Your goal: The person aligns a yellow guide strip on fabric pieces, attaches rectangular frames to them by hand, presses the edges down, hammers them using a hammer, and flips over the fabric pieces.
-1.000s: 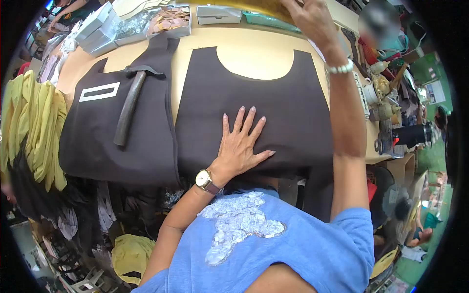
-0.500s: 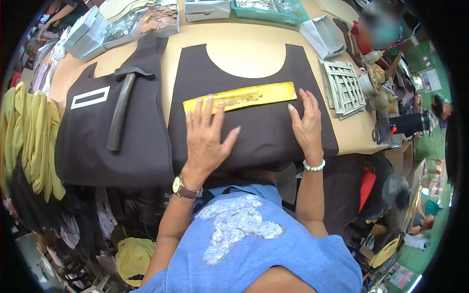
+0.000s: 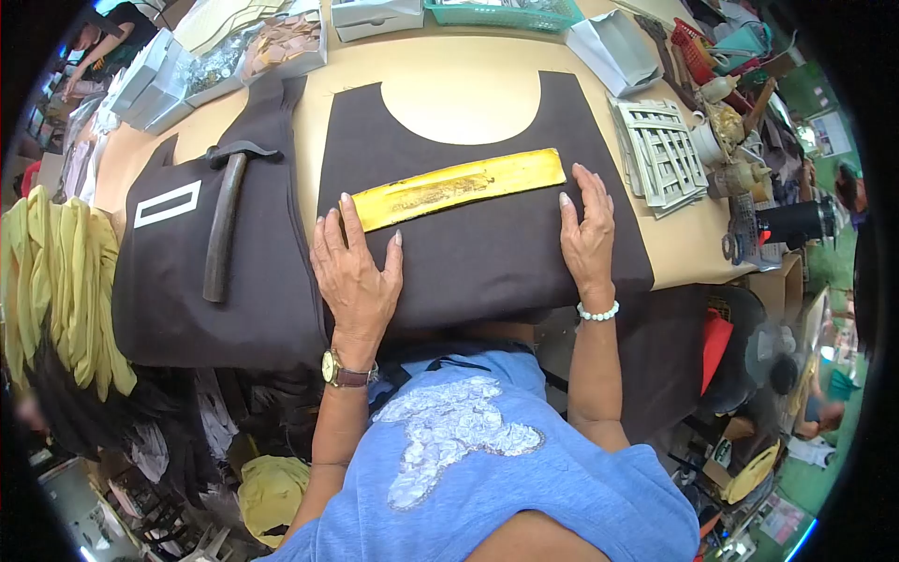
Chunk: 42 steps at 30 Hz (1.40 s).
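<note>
A long yellow strip-shaped piece (image 3: 459,187) with a worn dark middle lies slanted across a dark fabric panel (image 3: 468,267) that has a curved neckline. At the strip's left end is my left hand (image 3: 356,276), its fingers spread, the index finger at the strip's edge. My right hand (image 3: 588,234) rests beside the right end with fingers apart, holding nothing. To the left, a second dark panel (image 3: 164,281) carries a white rectangular frame (image 3: 168,204) and a hammer (image 3: 225,229) lying on it.
Boxes of small parts (image 3: 286,47) and a teal tray (image 3: 506,13) line the table's far edge. An open white box (image 3: 613,54) and stacked pale lattice pieces (image 3: 660,155) are at the right. Yellow cloth (image 3: 56,281) hangs at the left. Another person (image 3: 117,37) is at the upper left.
The yellow strip came down from the upper right onto the dark panel. My right hand came down beside it. My left hand slid left to the strip's left end.
</note>
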Tool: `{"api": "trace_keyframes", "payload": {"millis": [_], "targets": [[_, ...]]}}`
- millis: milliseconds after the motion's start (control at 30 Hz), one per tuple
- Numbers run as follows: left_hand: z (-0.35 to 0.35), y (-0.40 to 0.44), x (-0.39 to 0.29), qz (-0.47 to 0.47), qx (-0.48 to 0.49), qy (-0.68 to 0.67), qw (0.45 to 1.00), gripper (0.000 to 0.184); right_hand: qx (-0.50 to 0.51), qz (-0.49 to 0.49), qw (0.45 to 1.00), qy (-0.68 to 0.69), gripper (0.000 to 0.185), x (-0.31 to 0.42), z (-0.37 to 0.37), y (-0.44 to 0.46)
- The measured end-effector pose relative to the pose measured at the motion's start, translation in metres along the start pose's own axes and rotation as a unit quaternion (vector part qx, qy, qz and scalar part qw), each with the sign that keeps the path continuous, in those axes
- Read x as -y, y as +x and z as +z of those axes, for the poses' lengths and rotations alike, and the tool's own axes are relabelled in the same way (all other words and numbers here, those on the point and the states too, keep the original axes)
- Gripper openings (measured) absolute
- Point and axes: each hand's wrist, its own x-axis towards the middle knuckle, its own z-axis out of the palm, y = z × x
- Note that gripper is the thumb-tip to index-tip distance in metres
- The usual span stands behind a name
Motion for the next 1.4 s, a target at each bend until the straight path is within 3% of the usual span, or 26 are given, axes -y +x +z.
{"api": "trace_keyframes", "payload": {"millis": [267,467,567,700,1067,1400], "targets": [[-0.001,0.005,-0.002,-0.025,-0.006,-0.078,0.997,0.069,0.012,0.003,1.0,0.005,0.042,0.003,0.0,-0.001],[0.0,0.029,-0.008,-0.067,0.011,-0.295,0.953,0.058,-0.031,0.035,0.992,0.116,0.039,-0.001,0.0,0.0],[0.015,0.03,-0.004,-0.021,0.027,-0.161,0.986,0.057,-0.022,0.035,0.996,0.079,0.038,-0.002,0.0,0.0],[0.026,0.017,-0.002,-0.021,0.02,-0.098,0.995,0.052,0.005,0.031,0.999,-0.013,0.038,-0.002,0.003,-0.001],[0.022,0.015,-0.003,-0.026,0.035,-0.106,0.993,0.043,0.019,0.043,0.998,-0.031,0.038,0.0,0.004,0.0],[0.025,0.016,0.001,-0.02,0.055,-0.111,0.992,0.045,0.007,0.045,0.999,-0.026,0.038,0.003,0.004,0.001]]}}
